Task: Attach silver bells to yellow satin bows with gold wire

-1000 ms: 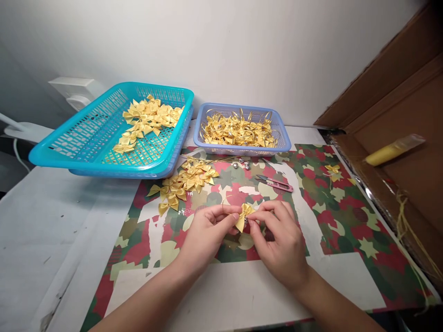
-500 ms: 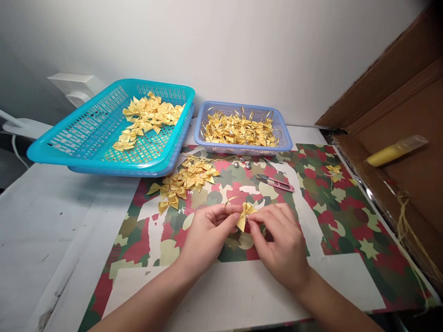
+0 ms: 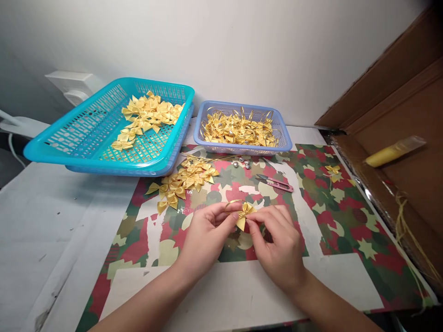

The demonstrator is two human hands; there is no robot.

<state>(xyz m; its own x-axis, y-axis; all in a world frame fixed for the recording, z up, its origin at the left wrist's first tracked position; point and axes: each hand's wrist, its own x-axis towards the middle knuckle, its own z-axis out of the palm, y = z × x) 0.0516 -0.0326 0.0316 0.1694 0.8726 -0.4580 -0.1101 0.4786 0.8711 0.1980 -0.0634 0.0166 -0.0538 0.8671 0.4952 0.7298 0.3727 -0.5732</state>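
Both my hands meet over the patterned mat (image 3: 332, 216) and pinch one small yellow ribbon bow (image 3: 244, 215) between them. My left hand (image 3: 207, 235) grips its left side with thumb and fingers closed. My right hand (image 3: 278, 246) pinches its right side. A thin gold loop (image 3: 231, 203) curves up from the bow above my left fingers. A loose heap of yellow bows (image 3: 185, 180) lies on the mat just beyond my left hand.
A tilted teal basket (image 3: 86, 138) holds more bows at the back left. A lilac basket (image 3: 284, 133) with bows and gold loops stands behind the mat. Small silver bells (image 3: 242, 162) and red thread snips (image 3: 277, 183) lie nearby. A cardboard box (image 3: 408, 138) with a yellow tube (image 3: 392, 151) stands at the right.
A gold loop now shows above the bow; it was not visible a second ago. My hands stayed in place, and the view shifted slightly.
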